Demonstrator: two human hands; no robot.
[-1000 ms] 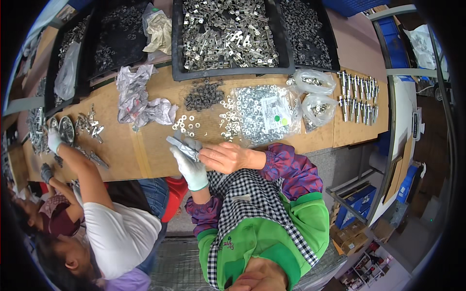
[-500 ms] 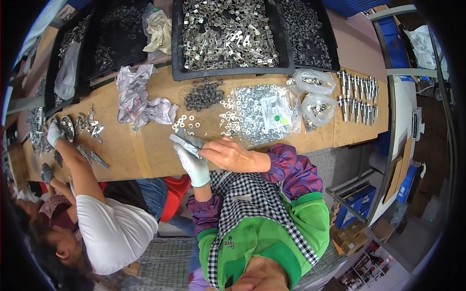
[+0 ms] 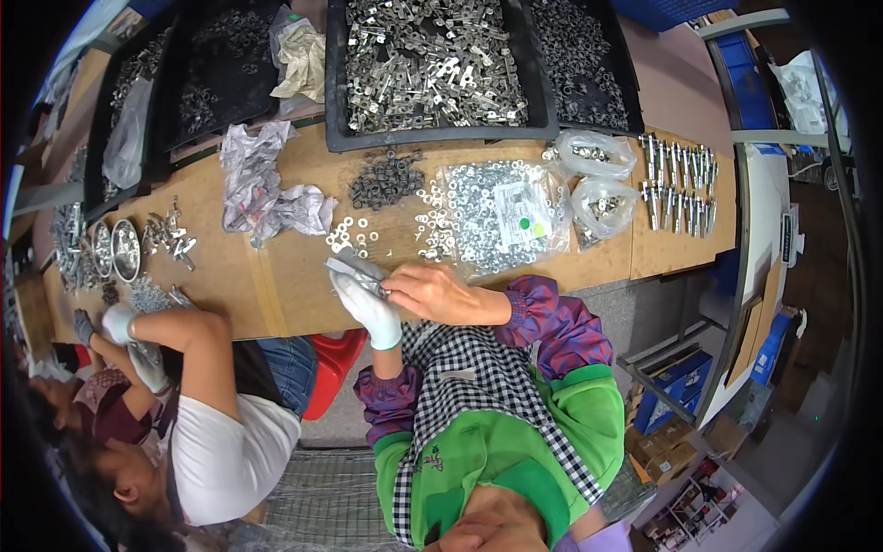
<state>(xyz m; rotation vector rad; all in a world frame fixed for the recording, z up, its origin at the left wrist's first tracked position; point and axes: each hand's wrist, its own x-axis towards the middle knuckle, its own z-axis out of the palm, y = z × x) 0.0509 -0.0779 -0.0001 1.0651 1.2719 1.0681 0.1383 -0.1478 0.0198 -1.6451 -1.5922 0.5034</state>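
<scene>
Over the front edge of the cardboard-covered bench, my left hand [image 3: 371, 308] in a pale glove is closed round a flat grey metal piece [image 3: 355, 268]. My bare right hand [image 3: 434, 292] meets it from the right. Its thumb and fingers are pinched together against the gloved fingers, and whatever is between them is hidden. Just beyond lie loose bright washers [image 3: 349, 237]. Farther back is a pile of dark rings [image 3: 386, 181]. To the right of these lies a clear bag of washers [image 3: 478, 207] with a white label on it.
A black tray of metal fittings [image 3: 432, 64] stands at the back. Crumpled paper [image 3: 267, 189] lies to the left. On the right are two small plastic bags of parts [image 3: 604, 204] and rows of assembled metal bolts [image 3: 679, 184]. A co-worker [image 3: 225, 432] sits close by on the left.
My gloved left hand has turned slightly, and the metal piece has tilted with it; my right hand stays nearly in place. The co-worker's arm has drawn back from the metal bowls toward the bench edge.
</scene>
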